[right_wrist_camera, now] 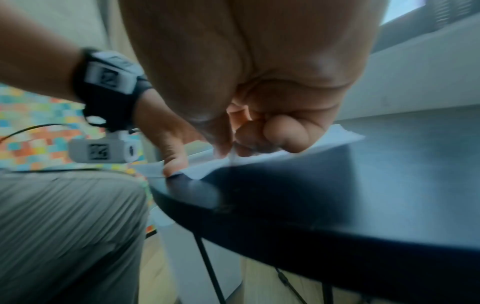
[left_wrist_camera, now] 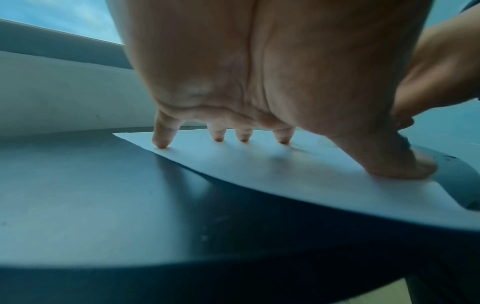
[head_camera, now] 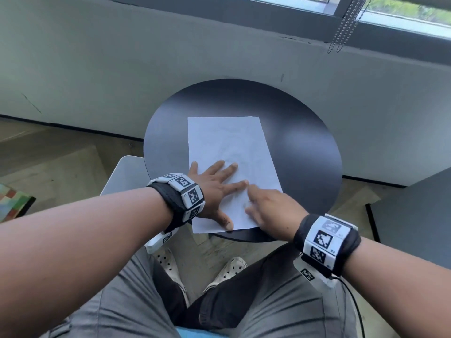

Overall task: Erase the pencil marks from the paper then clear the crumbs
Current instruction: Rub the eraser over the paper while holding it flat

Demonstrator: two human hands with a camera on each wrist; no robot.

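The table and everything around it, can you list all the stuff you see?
table: one, black, round, in front of the knees
paper: one, white, faint pencil marks, flat on the table
blind chain: one, metal beads, hanging by the window, top right
patterned mat: one, many colours, on the floor, far left
shoes: two, white with holes, under the table
wrist bands: two, black with white tags
left hand: one, spread flat, pressing the paper
right hand: one, fingers curled onto the paper; what they hold is hidden

Round black table [head_camera: 305, 152], grey wall [head_camera: 122, 57] behind it, window [head_camera: 402, 11] with bead chain [head_camera: 346, 23], colourful rug [head_camera: 12, 203] on wooden floor [head_camera: 61, 162].
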